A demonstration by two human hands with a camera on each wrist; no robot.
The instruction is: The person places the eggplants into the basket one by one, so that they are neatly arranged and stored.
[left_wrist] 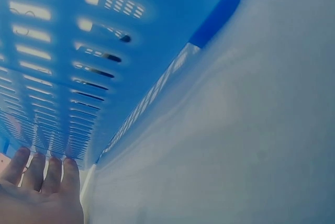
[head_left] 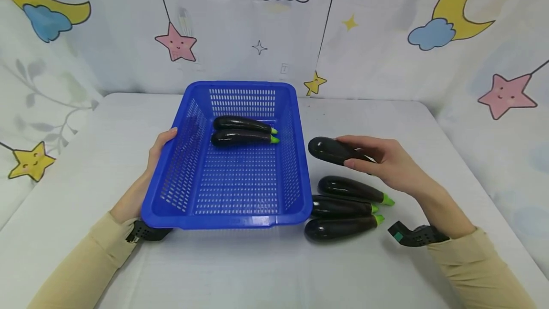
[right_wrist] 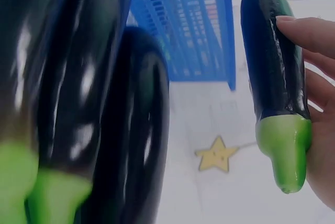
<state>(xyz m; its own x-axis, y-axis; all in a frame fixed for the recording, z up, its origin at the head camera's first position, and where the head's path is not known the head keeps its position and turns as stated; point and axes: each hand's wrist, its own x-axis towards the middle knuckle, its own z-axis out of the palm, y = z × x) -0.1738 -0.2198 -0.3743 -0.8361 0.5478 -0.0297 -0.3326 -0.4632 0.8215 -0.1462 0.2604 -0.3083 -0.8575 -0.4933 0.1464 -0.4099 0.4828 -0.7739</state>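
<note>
A blue plastic basket [head_left: 240, 221] with slotted walls stands on the white table, two dark eggplants [head_left: 244, 137] with green stems lying inside toward its far end. At its left side, my left hand [head_left: 155, 152] holds the rim; in the left wrist view the fingers [left_wrist: 52, 174] lie against the outer wall. Just right of the basket, my right hand [head_left: 388, 159] grips another eggplant [right_wrist: 275, 62] around its body, thumb on one side, its green stem end toward the palm. Below that hand, several eggplants [head_left: 349, 189] lie side by side, stems pointing right.
The white-covered table [head_left: 240, 271] extends around the basket. A printed cloth backdrop [head_left: 231, 27] with moons and stars rises behind the table and along both sides. Each wrist wears a small black camera [head_left: 418, 235].
</note>
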